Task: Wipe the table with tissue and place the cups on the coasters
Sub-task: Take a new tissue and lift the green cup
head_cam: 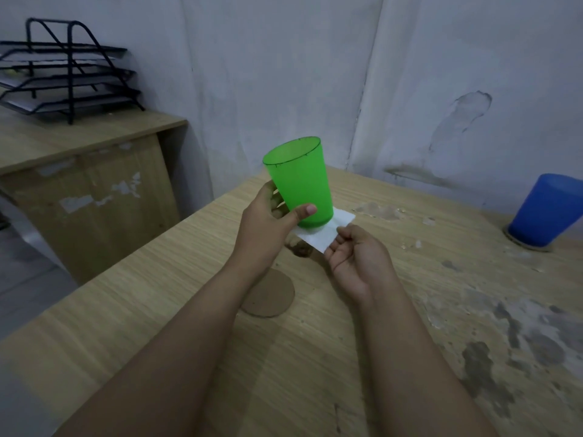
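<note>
The green cup (298,181) is translucent plastic, smooth and tapered, held upright with a slight tilt above the table, rim up; the left hand (268,225) grips its lower half, thumb curled across the front and fingers wrapped behind; just under its base sits a white tissue (328,233), a flat folded square, pinched at its near corner between thumb and fingers of the right hand (356,257); below the left wrist lies a round brown coaster (273,298), flat and matte, near the table's left edge; the table (157,310) is pale wood-grain laminate, blotched and worn grey toward the right; far right, a blue cup (545,209) stands on another coaster (533,246) close to the wall.
</note>
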A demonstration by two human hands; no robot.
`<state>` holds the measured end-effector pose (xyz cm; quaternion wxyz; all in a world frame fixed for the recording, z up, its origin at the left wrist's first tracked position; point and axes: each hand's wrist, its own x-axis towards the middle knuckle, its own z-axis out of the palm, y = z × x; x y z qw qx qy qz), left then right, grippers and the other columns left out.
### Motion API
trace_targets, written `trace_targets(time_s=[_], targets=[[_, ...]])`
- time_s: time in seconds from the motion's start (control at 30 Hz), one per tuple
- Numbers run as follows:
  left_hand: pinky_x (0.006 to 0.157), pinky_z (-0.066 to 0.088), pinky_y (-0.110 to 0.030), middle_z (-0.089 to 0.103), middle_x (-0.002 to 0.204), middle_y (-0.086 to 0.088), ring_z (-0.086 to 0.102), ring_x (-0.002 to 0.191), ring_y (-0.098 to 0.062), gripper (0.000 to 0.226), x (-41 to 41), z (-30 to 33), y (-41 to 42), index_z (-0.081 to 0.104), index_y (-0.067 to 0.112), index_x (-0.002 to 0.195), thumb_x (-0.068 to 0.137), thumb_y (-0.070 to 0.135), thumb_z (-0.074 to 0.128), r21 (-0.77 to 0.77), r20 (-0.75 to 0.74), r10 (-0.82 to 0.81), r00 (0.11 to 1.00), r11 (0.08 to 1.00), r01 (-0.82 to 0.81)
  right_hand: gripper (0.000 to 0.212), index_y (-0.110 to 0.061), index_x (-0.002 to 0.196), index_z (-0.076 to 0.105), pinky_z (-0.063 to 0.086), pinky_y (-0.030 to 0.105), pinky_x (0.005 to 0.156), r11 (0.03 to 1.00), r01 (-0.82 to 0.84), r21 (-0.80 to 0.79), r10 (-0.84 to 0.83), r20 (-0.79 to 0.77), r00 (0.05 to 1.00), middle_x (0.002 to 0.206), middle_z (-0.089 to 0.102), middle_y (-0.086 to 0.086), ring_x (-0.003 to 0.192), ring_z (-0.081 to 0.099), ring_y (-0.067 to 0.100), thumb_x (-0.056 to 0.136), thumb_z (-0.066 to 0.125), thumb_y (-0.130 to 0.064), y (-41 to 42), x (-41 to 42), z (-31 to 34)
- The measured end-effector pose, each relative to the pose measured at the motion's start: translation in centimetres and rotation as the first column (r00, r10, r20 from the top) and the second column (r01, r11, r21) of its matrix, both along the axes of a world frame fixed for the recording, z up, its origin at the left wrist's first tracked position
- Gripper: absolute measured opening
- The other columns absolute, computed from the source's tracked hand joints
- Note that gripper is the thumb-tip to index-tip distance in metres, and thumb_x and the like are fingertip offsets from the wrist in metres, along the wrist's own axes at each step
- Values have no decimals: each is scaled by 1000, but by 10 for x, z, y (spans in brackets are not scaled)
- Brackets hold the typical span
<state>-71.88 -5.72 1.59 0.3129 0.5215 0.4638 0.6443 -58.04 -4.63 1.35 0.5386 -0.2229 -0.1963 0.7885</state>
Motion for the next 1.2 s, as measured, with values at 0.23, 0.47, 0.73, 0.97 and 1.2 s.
trace_targets(time_s=[0.23,0.47,0.73,0.97,1.2], targets=[[65,48,-7,64,99,9,64,84,11,52,-2,3,-3,44,24,112,72,23,78,10,5,91,996,996,-91,22,7,93,55,59,38,61,995,95,-29,-94,24,995,79,71,21,76,71,30,87,34,8,3,2,-4],[71,52,-14,66,103,9,67,92,0,52,-1,-2,0,46,32,101,67,19,83,18,0,58,998,998,-58,33,14,114,50,55,44,87,995,-75,59,73,31,997,109,64,31,102,65,35,87,32,7,-2,-6,-3],[73,53,-20,69,105,5,68,96,-8,54,2,0,-2,46,36,101,63,33,83,39,-12,6,1000,999,-6,34,11,115,51,57,37,78,980,-156,126,160,-21,987,111,66,26,103,66,30,89,30,6,-4,-5,0],[74,54,-20,69,104,7,68,97,-8,52,2,4,-4,45,37,100,65,31,83,46,-36,-17,999,999,19,32,10,116,50,57,37,79,979,-149,140,157,-49,986,110,67,25,104,66,29,89,32,4,-3,-2,-2],[72,54,-19,70,102,4,69,94,-7,53,3,3,-3,45,31,100,65,26,85,23,-5,-17,1000,1000,17,40,7,117,53,59,35,71,980,-147,133,165,-142,976,110,68,21,98,68,26,93,30,-15,-7,-9,3]])
